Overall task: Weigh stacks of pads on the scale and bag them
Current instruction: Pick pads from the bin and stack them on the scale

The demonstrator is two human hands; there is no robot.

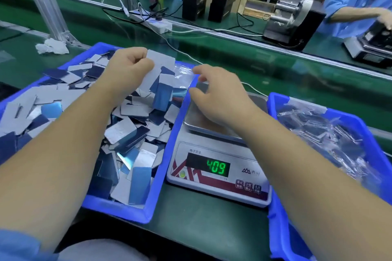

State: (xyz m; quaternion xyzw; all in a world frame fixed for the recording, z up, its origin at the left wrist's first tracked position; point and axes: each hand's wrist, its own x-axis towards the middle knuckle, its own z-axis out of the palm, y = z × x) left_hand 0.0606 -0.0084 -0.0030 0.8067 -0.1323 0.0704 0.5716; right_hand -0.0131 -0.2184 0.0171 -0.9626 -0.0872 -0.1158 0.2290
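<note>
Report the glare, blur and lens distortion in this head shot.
Head view: overhead light glares off the shiny blue pads in the left bin and off the bagged pads in the right bin; the wide lens bows the conveyor rail; the scale display reads sharply; the right hand is slightly motion-blurred, as are its fingers; the background worker is soft.

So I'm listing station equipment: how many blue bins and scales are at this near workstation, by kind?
Blue bins: 2, one with loose pads, one with bagged pads
Scales: 1, reading 409
Total: 3
</note>
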